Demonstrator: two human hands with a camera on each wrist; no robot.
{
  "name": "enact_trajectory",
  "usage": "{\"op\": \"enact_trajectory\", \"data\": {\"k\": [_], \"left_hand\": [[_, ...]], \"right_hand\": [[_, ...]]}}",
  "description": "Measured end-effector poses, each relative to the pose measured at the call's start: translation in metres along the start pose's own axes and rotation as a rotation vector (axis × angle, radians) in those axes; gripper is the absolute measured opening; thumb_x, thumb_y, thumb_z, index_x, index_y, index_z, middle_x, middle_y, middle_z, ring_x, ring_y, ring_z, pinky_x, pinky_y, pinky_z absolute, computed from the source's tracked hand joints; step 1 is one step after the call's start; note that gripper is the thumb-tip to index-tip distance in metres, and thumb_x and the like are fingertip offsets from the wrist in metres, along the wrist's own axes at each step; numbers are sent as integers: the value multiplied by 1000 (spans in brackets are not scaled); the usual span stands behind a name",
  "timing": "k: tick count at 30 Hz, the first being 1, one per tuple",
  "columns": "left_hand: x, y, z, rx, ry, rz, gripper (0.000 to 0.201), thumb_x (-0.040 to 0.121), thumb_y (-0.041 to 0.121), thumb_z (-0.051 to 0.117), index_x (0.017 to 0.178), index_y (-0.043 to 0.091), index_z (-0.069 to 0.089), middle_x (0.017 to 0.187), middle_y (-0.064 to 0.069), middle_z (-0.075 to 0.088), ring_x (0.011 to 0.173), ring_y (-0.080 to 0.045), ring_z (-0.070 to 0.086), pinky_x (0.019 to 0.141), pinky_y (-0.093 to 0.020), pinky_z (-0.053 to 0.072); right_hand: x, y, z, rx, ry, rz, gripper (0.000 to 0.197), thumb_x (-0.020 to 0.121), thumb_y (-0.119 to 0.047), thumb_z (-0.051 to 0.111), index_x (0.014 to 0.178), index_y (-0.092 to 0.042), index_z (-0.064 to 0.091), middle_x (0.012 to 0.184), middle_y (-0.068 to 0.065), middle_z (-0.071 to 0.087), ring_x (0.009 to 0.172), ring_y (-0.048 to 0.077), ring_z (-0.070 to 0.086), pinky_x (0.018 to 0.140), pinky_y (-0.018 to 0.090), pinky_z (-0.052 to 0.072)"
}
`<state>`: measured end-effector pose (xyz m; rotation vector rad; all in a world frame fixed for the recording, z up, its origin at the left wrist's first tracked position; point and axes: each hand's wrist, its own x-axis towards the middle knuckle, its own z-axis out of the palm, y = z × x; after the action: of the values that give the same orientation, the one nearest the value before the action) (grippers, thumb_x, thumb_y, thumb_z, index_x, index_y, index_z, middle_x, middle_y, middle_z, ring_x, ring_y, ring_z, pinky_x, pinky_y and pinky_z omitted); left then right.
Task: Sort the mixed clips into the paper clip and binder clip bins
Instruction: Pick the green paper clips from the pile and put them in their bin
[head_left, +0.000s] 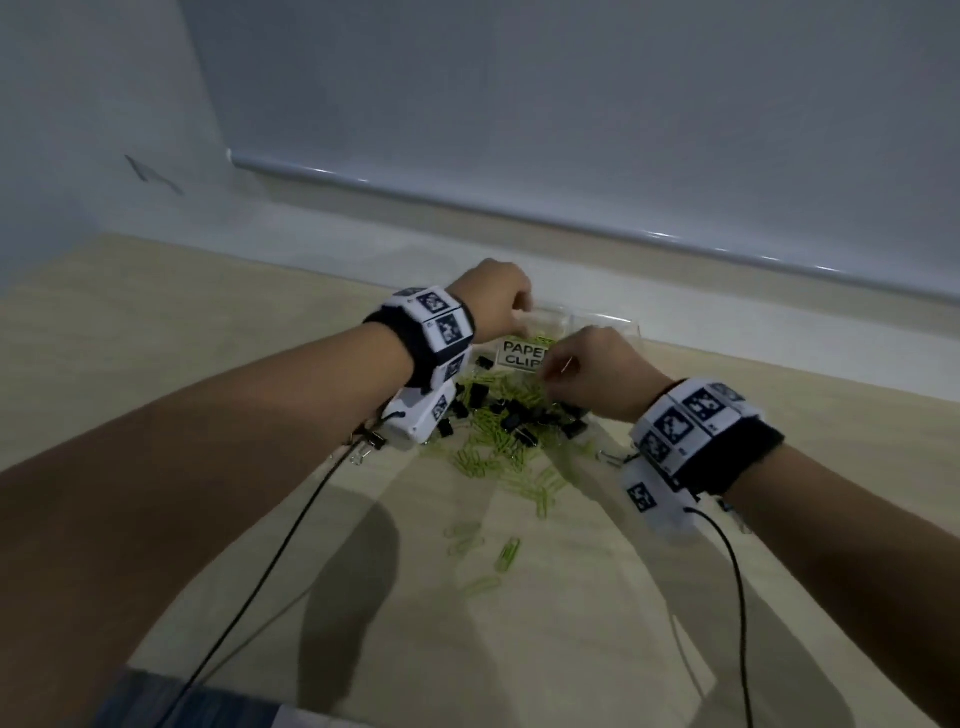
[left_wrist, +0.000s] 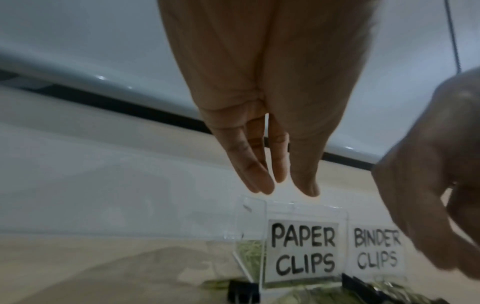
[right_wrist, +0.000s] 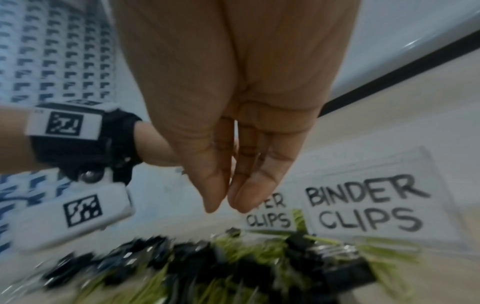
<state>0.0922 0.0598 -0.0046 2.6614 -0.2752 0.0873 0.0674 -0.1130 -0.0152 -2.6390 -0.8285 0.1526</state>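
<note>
Two clear bins stand side by side at the table's far edge: one labelled PAPER CLIPS (left_wrist: 303, 251) with green clips inside, one labelled BINDER CLIPS (right_wrist: 363, 205). In front of them lies a mixed pile (head_left: 514, 421) of green paper clips and black binder clips. My left hand (left_wrist: 285, 190) hangs just above the paper clip bin (head_left: 522, 356), fingers straight and pointing down, nothing seen in them. My right hand (right_wrist: 226, 205) hovers over the far side of the pile, in front of the bins. Its thumb and fingertips are close together, and nothing shows between them.
Loose green paper clips (head_left: 506, 553) trail toward me across the wooden table (head_left: 208, 332). A binder clip (head_left: 371, 441) lies under my left wrist. Wrist-camera cables (head_left: 291, 540) run back over the table. A white wall and ledge (head_left: 467, 208) close off the far side.
</note>
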Motion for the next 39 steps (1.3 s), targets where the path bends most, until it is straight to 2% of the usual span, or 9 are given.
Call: {"op": "enact_trajectory", "data": {"k": [5, 8, 13, 18, 21, 28, 33, 36, 39], "left_hand": [[-61, -16, -5, 75, -233, -38, 9, 76, 16, 78, 80, 9, 75, 78, 2, 72, 62, -1, 59, 59, -16, 46], [-83, -18, 4, 177, -351, -61, 26, 73, 24, 81, 93, 10, 73, 84, 2, 66, 78, -15, 64, 63, -21, 47], [-92, -17, 16, 237, -328, -29, 23, 79, 14, 73, 102, 11, 69, 101, -5, 67, 91, -23, 64, 74, -28, 49], [-97, -20, 8, 224, -269, -30, 22, 83, 3, 56, 99, 8, 69, 98, -8, 67, 82, -23, 61, 75, -31, 50], [-100, -34, 2, 288, -275, -70, 23, 82, 3, 56, 100, 11, 68, 98, -8, 66, 80, -22, 59, 75, -33, 51], [-98, -16, 19, 270, -278, 95, 23, 86, 21, 61, 107, 12, 65, 100, -2, 60, 88, -21, 57, 74, -31, 47], [-92, -8, 38, 332, -398, 149, 60, 82, 52, 64, 127, 12, 56, 115, -5, 55, 99, -21, 54, 85, -35, 48], [-94, -11, 40, 300, -410, 137, 74, 76, 60, 66, 131, 14, 52, 112, 1, 50, 98, -16, 50, 82, -29, 43], [-98, -15, 41, 252, -397, 125, 67, 72, 57, 72, 124, 17, 58, 105, 4, 52, 90, -12, 48, 76, -24, 39]], "right_hand": [[-2, -22, 28, -172, -121, -65, 15, 83, -20, 68, 89, -6, 71, 87, 7, 69, 81, 23, 63, 73, 32, 53], [-1, -30, 36, -223, -131, -25, 20, 83, -24, 70, 93, -7, 70, 91, 9, 67, 84, 25, 62, 73, 34, 54], [-3, -31, 36, -179, -114, 3, 14, 82, -15, 68, 93, -7, 72, 94, 9, 69, 86, 24, 64, 75, 31, 53], [-15, -12, 13, 8, 7, 115, 16, 85, -8, 58, 87, -8, 74, 88, 6, 71, 80, 18, 65, 72, 26, 53], [-26, 7, 1, -32, -23, 179, 18, 84, -7, 56, 85, -2, 73, 86, 12, 72, 80, 24, 67, 75, 33, 58], [-46, 9, 5, -173, -121, 90, 18, 80, -9, 60, 94, -10, 71, 98, 5, 66, 84, 19, 59, 72, 28, 47], [-57, -10, 24, -215, -288, -21, 19, 75, -8, 59, 89, -4, 72, 92, 13, 71, 83, 30, 64, 74, 40, 57], [-61, -11, 36, -261, -294, -1, 29, 70, -25, 67, 84, 1, 66, 92, 23, 65, 70, 34, 57, 58, 42, 52], [-64, -18, 39, -308, -279, 76, 43, 65, -51, 77, 66, -14, 54, 90, 5, 50, 70, 22, 52, 57, 35, 46]]}}
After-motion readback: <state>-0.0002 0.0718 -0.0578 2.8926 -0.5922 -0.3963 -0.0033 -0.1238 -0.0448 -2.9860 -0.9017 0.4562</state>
